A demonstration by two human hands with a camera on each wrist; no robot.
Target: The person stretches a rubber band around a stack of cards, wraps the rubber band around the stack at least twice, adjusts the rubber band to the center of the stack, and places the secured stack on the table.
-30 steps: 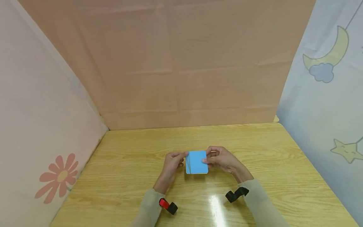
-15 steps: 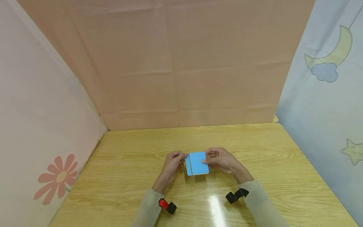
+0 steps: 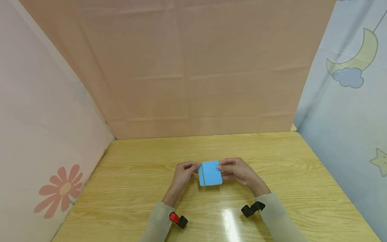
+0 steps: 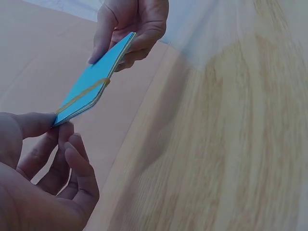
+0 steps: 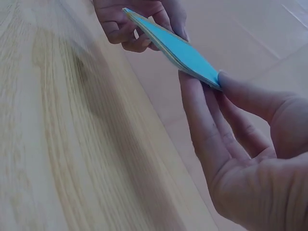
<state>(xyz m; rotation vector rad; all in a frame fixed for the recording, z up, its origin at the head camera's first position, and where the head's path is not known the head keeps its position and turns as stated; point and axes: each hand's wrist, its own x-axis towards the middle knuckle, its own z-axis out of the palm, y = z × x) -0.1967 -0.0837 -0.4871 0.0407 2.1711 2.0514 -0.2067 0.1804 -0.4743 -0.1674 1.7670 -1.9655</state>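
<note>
A small stack of blue cards (image 3: pixel 212 173) with rounded corners is held up over the table between both hands. Around it, near its left edge, runs a yellowish rubber band (image 3: pixel 203 175), which crosses the blue face in the left wrist view. My left hand (image 3: pixel 183 172) pinches the upper left corner beside the band, thumb on top and fingers beneath. On the opposite side my right hand (image 3: pixel 238 172) grips the right edge, its thumb on the blue face and fingers supporting from below. Thin layered edges of the stack (image 5: pixel 185 54) show in the right wrist view.
Under the hands is a light wood-grain table (image 3: pixel 136 188). A plain tan sheet (image 3: pixel 193 74) stands along its back edge. Printed cloth walls rise at the left (image 3: pixel 45 101) and right (image 3: pixel 341 117).
The rubber band's strands, spread apart a second ago, now lie together as one line across the stack. My right thumb has shifted slightly up the right edge.
</note>
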